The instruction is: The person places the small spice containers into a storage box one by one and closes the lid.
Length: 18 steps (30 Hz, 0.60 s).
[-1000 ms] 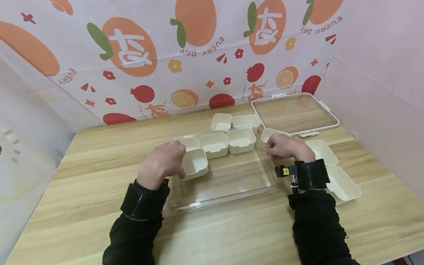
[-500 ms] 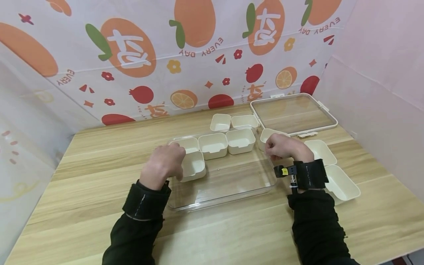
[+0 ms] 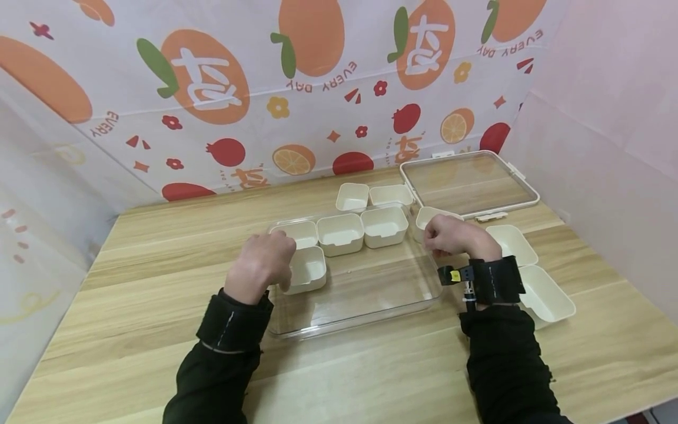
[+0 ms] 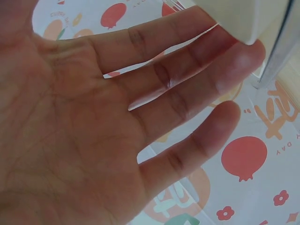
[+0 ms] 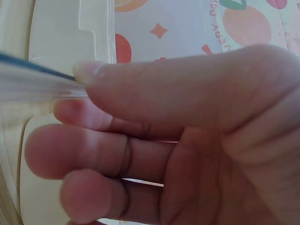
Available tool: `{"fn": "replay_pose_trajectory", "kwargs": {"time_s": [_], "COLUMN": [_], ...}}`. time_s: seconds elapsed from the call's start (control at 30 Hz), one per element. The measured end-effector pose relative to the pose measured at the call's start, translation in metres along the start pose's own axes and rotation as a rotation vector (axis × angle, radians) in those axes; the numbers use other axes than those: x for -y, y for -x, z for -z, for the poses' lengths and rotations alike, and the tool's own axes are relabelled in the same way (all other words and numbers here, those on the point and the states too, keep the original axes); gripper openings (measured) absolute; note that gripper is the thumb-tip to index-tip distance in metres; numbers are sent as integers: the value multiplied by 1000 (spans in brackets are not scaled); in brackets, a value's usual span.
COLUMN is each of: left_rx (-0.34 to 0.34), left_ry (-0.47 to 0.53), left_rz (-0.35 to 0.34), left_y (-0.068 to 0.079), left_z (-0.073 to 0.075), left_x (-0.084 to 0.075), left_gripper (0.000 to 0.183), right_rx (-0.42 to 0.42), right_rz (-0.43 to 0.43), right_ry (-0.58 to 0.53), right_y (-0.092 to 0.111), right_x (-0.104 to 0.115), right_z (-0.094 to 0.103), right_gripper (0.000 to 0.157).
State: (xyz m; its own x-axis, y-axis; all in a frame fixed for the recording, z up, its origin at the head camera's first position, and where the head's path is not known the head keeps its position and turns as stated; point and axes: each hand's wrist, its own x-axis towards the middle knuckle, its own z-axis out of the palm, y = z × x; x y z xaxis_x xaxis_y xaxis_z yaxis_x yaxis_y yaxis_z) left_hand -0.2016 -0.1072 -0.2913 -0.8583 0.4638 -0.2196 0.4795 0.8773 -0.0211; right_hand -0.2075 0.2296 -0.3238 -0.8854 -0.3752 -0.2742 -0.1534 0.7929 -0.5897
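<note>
A shallow clear plastic box (image 3: 371,288) lies on the table, with three cream bins (image 3: 340,232) along its far side. My left hand (image 3: 259,265) holds another small cream bin (image 3: 308,271) by its left side, at the box's left end and in front of that row. In the left wrist view, fingertips lie against the cream bin's wall (image 4: 236,18), and the thumb is hidden. My right hand (image 3: 452,234) pinches the box's right edge; in the right wrist view, thumb and forefinger meet at the clear wall (image 5: 37,84).
Behind the box stand two more cream bins (image 3: 352,196). Another bin (image 3: 430,216) is partly hidden beyond my right hand, and two larger ones (image 3: 548,294) are at the right. A clear lid with a pale frame (image 3: 468,182) lies at the back right, near the patterned wall cloth (image 3: 318,118).
The held cream bin has moved slightly left and toward me, settling lower in front of the row. My right hand stays at the box's edge.
</note>
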Motion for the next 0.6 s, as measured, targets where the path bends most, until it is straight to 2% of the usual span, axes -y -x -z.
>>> {"fn": "replay_pose_trajectory", "kwargs": {"time_s": [0.6], "left_rx": [67], "left_ry": [-49], "left_rz": [59], "left_y": [3], "left_z": [2], "left_x": [-3], "left_gripper": [42], "right_rx": [-3], "right_rz": [6], "right_ry": [17], "right_y": [0], "right_x": [-2], "right_z": [-1], "right_gripper": [20]}}
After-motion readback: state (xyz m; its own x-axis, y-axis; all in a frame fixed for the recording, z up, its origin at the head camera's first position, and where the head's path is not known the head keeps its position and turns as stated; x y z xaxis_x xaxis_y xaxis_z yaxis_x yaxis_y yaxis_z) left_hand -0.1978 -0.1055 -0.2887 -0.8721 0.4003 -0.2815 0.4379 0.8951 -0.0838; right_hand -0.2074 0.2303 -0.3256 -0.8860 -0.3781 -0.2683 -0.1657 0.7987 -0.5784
